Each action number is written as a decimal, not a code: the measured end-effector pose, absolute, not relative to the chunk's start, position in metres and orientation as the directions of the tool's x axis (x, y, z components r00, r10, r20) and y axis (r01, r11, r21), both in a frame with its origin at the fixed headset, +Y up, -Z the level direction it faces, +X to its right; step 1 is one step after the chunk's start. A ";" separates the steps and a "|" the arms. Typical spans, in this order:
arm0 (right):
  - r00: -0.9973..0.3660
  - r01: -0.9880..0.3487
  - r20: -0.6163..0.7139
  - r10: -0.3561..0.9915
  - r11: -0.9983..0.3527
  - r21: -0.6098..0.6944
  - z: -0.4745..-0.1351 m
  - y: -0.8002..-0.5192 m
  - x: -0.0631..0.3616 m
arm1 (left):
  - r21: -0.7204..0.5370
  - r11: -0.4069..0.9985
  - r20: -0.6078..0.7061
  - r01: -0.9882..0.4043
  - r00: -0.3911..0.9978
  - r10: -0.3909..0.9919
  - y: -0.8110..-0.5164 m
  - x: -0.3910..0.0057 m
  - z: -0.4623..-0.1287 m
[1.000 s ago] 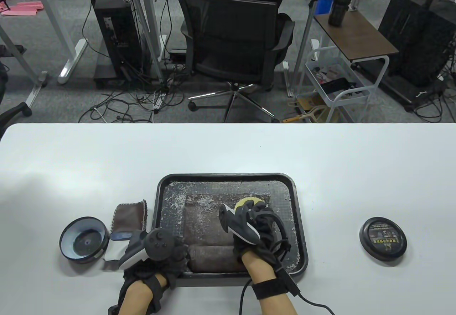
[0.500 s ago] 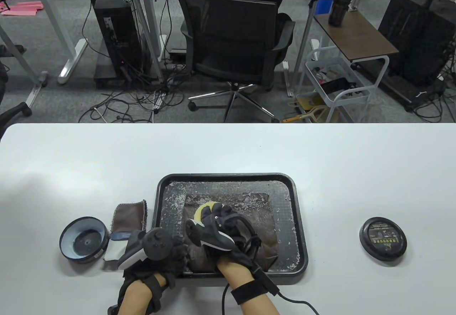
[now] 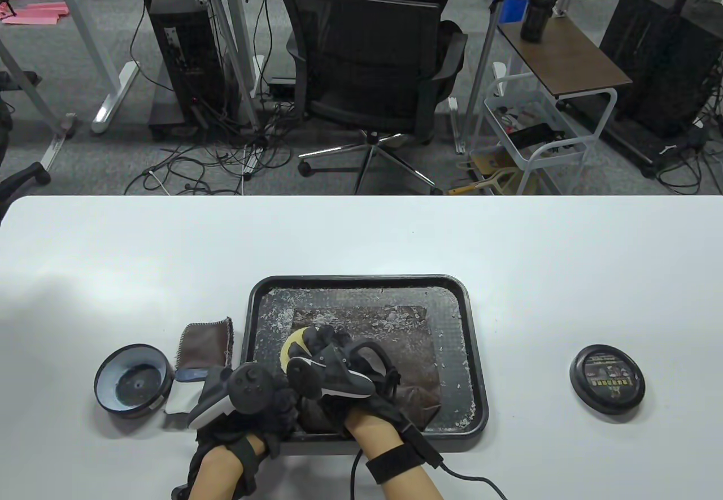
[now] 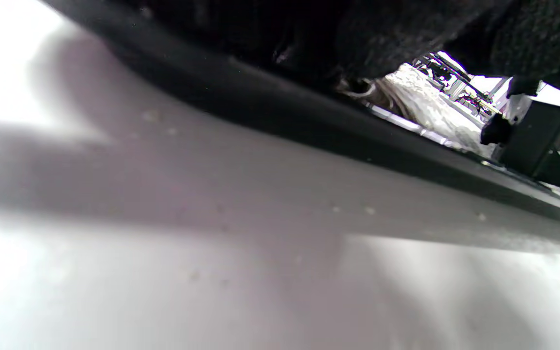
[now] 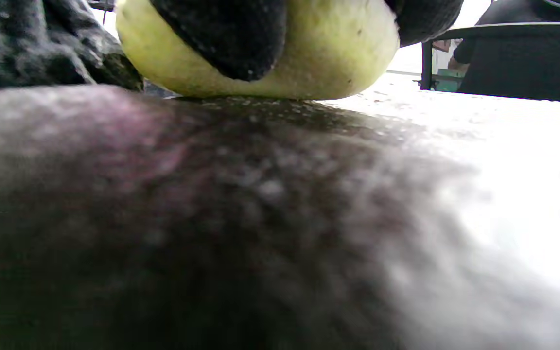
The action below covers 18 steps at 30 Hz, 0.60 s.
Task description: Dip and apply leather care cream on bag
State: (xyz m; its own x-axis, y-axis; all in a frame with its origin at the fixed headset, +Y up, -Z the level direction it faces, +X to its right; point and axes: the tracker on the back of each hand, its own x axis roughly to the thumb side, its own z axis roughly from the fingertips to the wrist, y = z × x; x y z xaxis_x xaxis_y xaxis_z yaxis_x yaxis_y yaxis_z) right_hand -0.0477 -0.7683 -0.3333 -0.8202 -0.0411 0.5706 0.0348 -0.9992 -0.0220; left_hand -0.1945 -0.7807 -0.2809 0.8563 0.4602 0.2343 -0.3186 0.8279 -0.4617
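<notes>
Here, one sponge (image 3: 294, 346), one bag (image 3: 415, 342).

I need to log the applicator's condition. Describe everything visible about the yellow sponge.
The sponge is a rounded pale yellow pad, foam by the look of it, with a few dark specks on its side. The right hand holds it from above, its gloved fingers draped over the top. Its underside sits flat against the brown leather bag, near the bag's left part, inside the black tray. In the table view only its left edge shows past the fingers.
</notes>
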 end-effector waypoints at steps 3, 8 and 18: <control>-0.846 0.039 0.532 -0.030 -0.999 0.004 -0.337 -0.766 -0.035 | -0.466 0.825 0.228 -0.320 0.857 0.462 -0.781 -0.195 -0.281; -0.856 0.149 0.500 -0.133 -0.989 -0.009 -0.338 -0.766 -0.008 | -0.465 0.827 0.229 -0.314 0.860 0.456 -0.781 -0.195 -0.281; -0.915 0.186 0.370 -0.162 -0.982 0.030 -0.338 -0.761 0.060 | -0.465 0.823 0.222 -0.327 0.856 0.466 -0.781 -0.196 -0.280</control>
State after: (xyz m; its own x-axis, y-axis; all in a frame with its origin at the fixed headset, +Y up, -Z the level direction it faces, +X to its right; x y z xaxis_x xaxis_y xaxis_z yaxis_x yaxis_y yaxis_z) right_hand 0.0598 -0.7611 -0.3384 -0.9148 -0.1622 0.3698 0.1861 -0.9821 0.0297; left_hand -0.1962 -0.7812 -0.2801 0.8564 0.4660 0.2224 -0.3269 0.8227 -0.4650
